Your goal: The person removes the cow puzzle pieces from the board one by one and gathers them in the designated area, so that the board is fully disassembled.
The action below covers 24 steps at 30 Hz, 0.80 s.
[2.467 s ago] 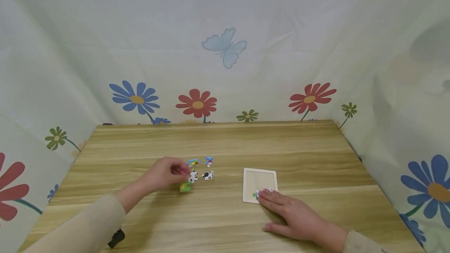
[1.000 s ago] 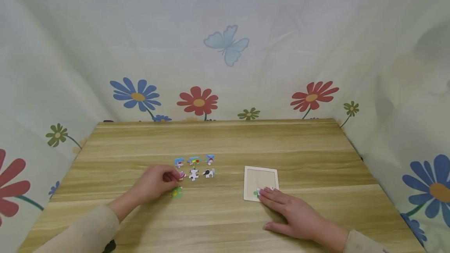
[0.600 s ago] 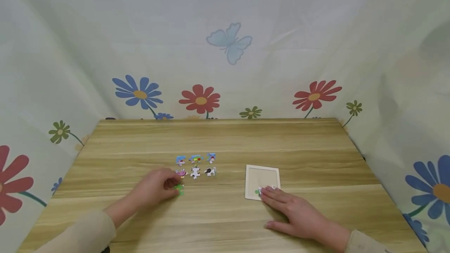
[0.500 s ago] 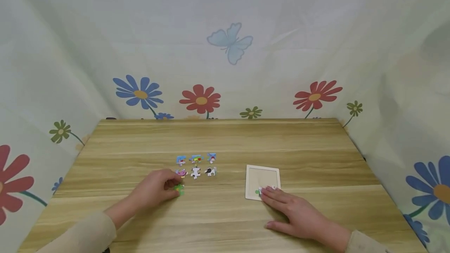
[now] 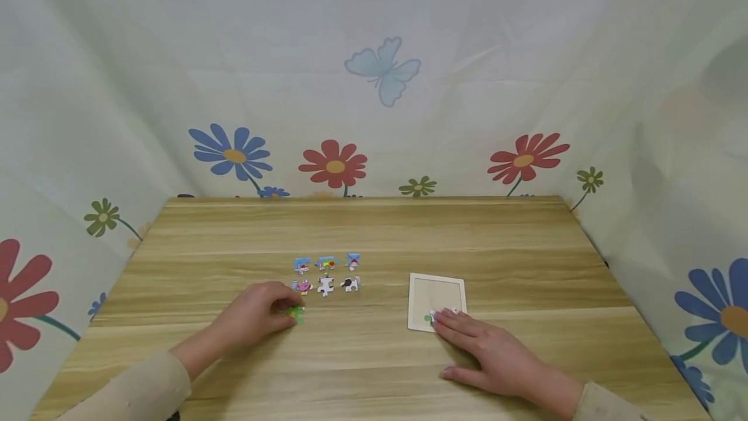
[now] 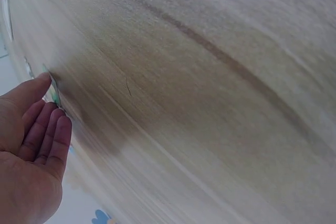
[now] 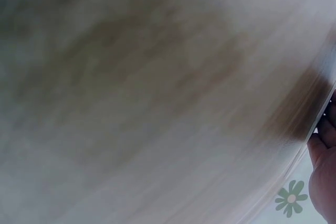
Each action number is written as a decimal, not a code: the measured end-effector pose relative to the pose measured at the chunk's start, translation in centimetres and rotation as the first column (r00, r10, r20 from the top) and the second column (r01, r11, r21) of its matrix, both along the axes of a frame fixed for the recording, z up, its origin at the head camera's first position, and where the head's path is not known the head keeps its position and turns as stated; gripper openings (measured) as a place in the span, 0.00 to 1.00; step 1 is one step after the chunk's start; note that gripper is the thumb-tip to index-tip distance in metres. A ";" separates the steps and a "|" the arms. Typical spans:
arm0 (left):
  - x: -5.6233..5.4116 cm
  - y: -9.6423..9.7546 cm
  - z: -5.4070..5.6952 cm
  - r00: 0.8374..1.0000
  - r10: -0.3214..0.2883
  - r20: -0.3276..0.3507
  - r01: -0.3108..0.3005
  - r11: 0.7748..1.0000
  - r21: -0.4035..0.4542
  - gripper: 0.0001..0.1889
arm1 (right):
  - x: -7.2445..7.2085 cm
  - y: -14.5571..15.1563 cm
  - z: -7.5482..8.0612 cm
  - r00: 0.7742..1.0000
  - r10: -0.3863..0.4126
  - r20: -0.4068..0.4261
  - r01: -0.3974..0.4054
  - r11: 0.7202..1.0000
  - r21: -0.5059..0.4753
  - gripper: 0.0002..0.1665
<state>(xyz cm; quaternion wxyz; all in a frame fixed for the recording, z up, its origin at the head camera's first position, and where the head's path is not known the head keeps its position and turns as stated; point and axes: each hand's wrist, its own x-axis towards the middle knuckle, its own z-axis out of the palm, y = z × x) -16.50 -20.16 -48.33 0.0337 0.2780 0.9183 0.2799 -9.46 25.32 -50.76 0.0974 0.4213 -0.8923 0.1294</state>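
Observation:
In the head view my left hand (image 5: 257, 317) pinches a green puzzle piece (image 5: 299, 315) at the table, thumb on the near side and fingers on the far side. The left wrist view has the green piece edge-on between thumb and fingertips. Just beyond it lie a pink puzzle piece (image 5: 303, 286), a white one (image 5: 325, 286) and a black-and-white one (image 5: 351, 284). My right hand (image 5: 491, 353) rests flat, its fingers on a square wooden puzzle tray (image 5: 412, 304). Those fingers partly cover pieces with green and white print (image 5: 431, 318) in the tray's near part.
A farther row holds three blue-topped puzzle pieces (image 5: 327, 263). The wood-grain table (image 5: 374, 226) reaches back to a flowered cloth backdrop (image 5: 374, 128), which also rises at both sides.
My left hand has drawn back from beside the pink piece to the green piece, which has shifted a little left. The pink and upper-left pieces have come into sight. My right hand stays put.

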 end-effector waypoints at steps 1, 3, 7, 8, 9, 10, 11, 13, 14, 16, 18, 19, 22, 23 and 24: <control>0.0 0.0 0.0 1.000 0.001 0.001 -0.001 1.000 0.001 0.14 | 0.0 0.0 0.0 1.000 0.000 -0.001 0.000 1.000 0.001 0.43; 0.0 0.1 0.1 1.000 0.006 -0.001 -0.006 1.000 0.001 0.14 | 0.0 0.0 0.0 1.000 0.000 -0.003 0.000 1.000 0.003 0.43; -0.1 0.2 0.4 1.000 0.017 -0.012 -0.017 1.000 0.001 0.14 | 0.0 0.1 -0.1 1.000 0.002 -0.010 -0.002 1.000 0.007 0.43; -0.2 0.2 0.4 1.000 0.018 -0.019 -0.018 1.000 0.005 0.14 | 0.0 0.1 -0.1 1.000 0.001 -0.011 -0.001 1.000 0.007 0.44; -0.2 0.3 0.4 0.999 0.022 -0.028 -0.022 1.000 0.007 0.14 | 0.0 0.1 -0.1 1.000 0.000 -0.011 0.000 1.000 0.008 0.44; -0.3 0.3 0.5 0.999 0.026 -0.034 -0.026 1.000 0.009 0.14 | 0.0 0.1 0.0 1.000 0.000 -0.011 0.000 1.000 0.008 0.44; -0.3 0.4 0.6 0.999 0.028 -0.042 -0.028 1.000 0.013 0.14 | 0.0 0.1 0.0 1.000 0.000 -0.011 0.000 1.000 0.008 0.44; -0.4 0.7 0.8 0.998 0.029 -0.049 -0.028 0.999 0.020 0.15 | -0.1 0.1 0.0 1.000 0.000 -0.009 0.000 1.000 0.008 0.44; -0.5 1.0 0.9 0.998 0.024 -0.054 -0.023 1.000 0.021 0.16 | -0.1 0.1 0.0 1.000 0.002 -0.007 -0.002 1.000 0.008 0.44; -0.7 1.6 1.2 0.999 0.007 -0.052 -0.006 1.000 0.018 0.16 | -0.1 0.1 0.0 1.000 0.006 -0.004 -0.006 1.000 0.005 0.43; -0.9 2.4 1.5 0.999 -0.012 -0.042 0.012 1.000 0.012 0.15 | -0.1 0.1 0.0 1.000 0.008 -0.004 -0.008 1.000 0.004 0.43; -1.0 2.9 1.7 0.999 -0.022 -0.036 0.022 1.000 0.010 0.15 | -0.1 0.0 0.0 1.000 0.008 -0.005 -0.008 1.000 0.005 0.43; -1.4 4.6 2.0 0.999 -0.041 -0.020 0.042 0.999 0.009 0.14 | -0.1 0.0 -0.1 1.000 0.008 -0.003 -0.008 1.000 0.003 0.44; -1.5 5.2 2.1 0.999 -0.048 -0.015 0.048 0.999 0.013 0.13 | -0.1 0.1 -0.1 1.000 0.007 -0.001 -0.007 1.000 0.004 0.44; -1.7 5.8 2.1 0.998 -0.056 -0.015 0.056 0.998 0.018 0.13 | -0.1 0.1 -0.1 1.000 0.005 0.000 -0.005 1.000 0.007 0.44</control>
